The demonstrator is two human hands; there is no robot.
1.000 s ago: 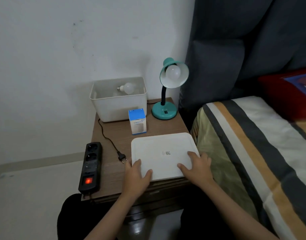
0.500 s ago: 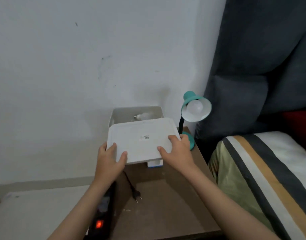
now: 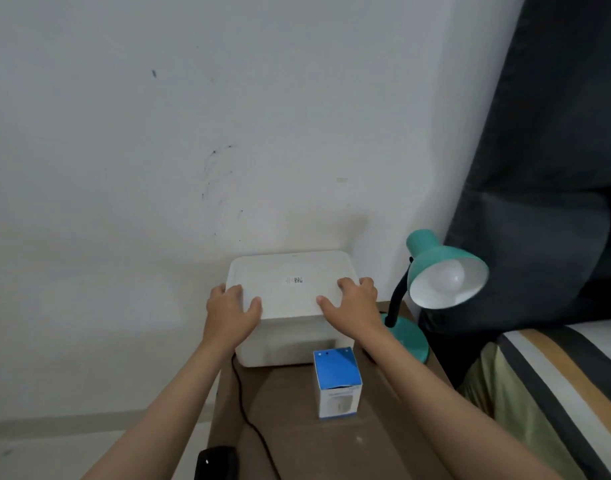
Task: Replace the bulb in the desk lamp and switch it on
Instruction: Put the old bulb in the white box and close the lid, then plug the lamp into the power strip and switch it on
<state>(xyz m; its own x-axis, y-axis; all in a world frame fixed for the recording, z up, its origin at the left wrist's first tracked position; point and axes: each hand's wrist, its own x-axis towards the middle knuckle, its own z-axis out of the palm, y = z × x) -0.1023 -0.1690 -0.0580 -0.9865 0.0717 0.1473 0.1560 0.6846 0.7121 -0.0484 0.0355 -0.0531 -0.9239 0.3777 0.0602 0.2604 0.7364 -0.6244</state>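
Observation:
A teal desk lamp (image 3: 432,268) stands at the back right of the brown bedside table (image 3: 297,441), with a white bulb (image 3: 449,277) in its shade, unlit. A white lid (image 3: 290,282) lies on top of the white plastic bin (image 3: 290,344) against the wall, hiding the inside. My left hand (image 3: 229,311) grips the lid's front left corner and my right hand (image 3: 351,301) grips its front right corner. A blue and white bulb box (image 3: 337,382) stands upright just in front of the bin.
The lamp's black cord (image 3: 243,403) runs across the table towards a black power strip (image 3: 216,462) at the bottom edge. A bed with a striped cover (image 3: 567,393) lies to the right under a dark headboard (image 3: 546,168). A white wall is behind.
Both hands lifted the white lid from the table's front and carried it back onto the bin, covering the loose bulb inside. The view moved closer and upward.

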